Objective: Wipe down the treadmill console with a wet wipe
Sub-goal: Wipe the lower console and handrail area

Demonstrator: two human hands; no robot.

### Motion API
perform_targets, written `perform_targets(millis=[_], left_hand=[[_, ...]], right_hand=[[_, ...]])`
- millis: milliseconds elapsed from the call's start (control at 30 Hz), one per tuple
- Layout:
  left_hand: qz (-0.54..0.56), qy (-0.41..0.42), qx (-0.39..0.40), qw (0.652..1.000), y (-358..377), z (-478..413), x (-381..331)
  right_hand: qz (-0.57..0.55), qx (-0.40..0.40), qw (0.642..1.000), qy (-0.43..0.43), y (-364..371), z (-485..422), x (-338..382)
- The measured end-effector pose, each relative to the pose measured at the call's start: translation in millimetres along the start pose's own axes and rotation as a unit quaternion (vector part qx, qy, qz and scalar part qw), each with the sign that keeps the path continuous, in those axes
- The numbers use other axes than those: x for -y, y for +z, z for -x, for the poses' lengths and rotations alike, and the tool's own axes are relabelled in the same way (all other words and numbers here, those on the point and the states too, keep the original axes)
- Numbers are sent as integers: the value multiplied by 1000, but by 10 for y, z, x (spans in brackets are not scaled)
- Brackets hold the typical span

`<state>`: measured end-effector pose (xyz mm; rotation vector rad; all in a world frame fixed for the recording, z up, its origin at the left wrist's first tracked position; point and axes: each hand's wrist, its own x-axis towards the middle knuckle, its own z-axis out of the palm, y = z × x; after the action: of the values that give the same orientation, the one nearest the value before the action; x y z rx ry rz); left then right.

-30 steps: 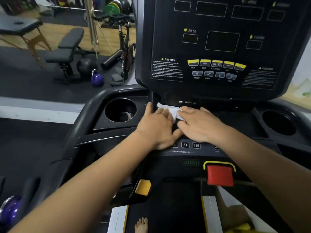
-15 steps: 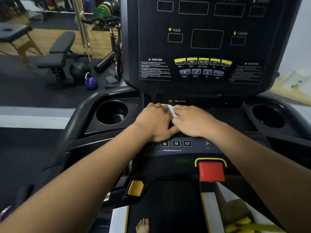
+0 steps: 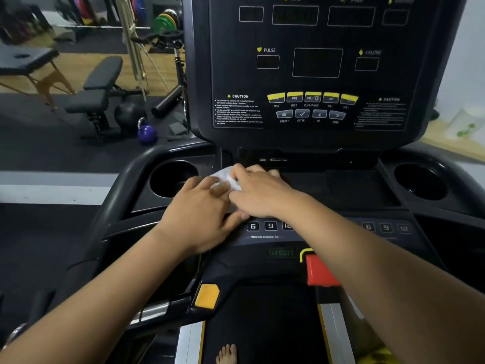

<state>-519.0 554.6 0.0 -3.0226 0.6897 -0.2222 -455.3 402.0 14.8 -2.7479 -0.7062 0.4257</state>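
Leftmost, a purple kettlebell (image 3: 147,132) sits on the gym floor, at ten o'clock from the left cup holder (image 3: 173,179). The left hand (image 3: 199,206) lies palm down on the console (image 3: 317,74) ledge, fingers nearly straight, their tips touching the wet wipe (image 3: 223,177). The white wipe lies on the ledge at one o'clock from that hand, just beside the cup holder. The right hand (image 3: 259,193) covers the wipe's right part, palm down; whether its fingers grip or only press, I cannot tell. The two thumbs meet above the incline keys. At five o'clock from the right hand sits the red stop button (image 3: 320,271).
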Motion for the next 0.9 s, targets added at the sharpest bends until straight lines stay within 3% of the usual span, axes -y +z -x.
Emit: perform_targets(millis=[67, 167, 267, 367, 500, 767, 900], left_hand=[[24, -18, 10, 999, -24, 59, -33], [48, -80, 86, 992, 33, 1, 46], [82, -105, 92, 987, 109, -112, 134], [136, -101, 90, 981, 94, -12, 87], [110, -82, 94, 986, 35, 178, -36], [46, -59, 93, 993, -25, -44, -103], [84, -52, 96, 990, -40, 278, -212]], right_hand=[[26, -1, 999, -22, 27, 52, -6], [48, 32, 998, -40, 35, 74, -92], [69, 44, 996, -38, 2, 11, -108], [73, 57, 993, -70, -16, 115, -99], [93, 62, 986, -126, -5, 384, -180], [90, 47, 989, -104, -30, 217, -187], [43, 60, 989, -128, -29, 447, -236]])
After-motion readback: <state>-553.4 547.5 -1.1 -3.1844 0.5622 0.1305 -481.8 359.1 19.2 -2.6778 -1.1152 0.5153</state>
